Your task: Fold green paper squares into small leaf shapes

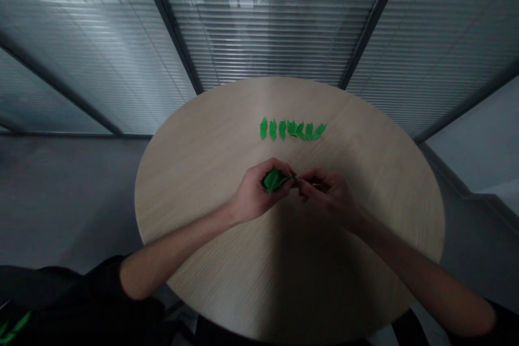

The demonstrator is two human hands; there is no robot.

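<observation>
Both hands meet above the middle of the table. My left hand [259,189] is curled around a green leaf-shaped piece [273,179], with its pointed end directed right. At that narrow end, the fingertips of my right hand [326,192] are pinched together on the green tip. Whether the piece is one layer or several cannot be made out. Beyond the hands, several similar green leaf-shaped pieces [283,130] lie in a row across the wood. Those on the left stand apart from each other, while some toward the right lean and touch.
A round, light wooden table [194,146] lies under my arms. Past its far edge stand glass panels with blinds [267,48] and dark frames [174,27]. Grey floor [73,189] shows at the left. A dark piece of clothing with green marks [16,327] is at the lower left.
</observation>
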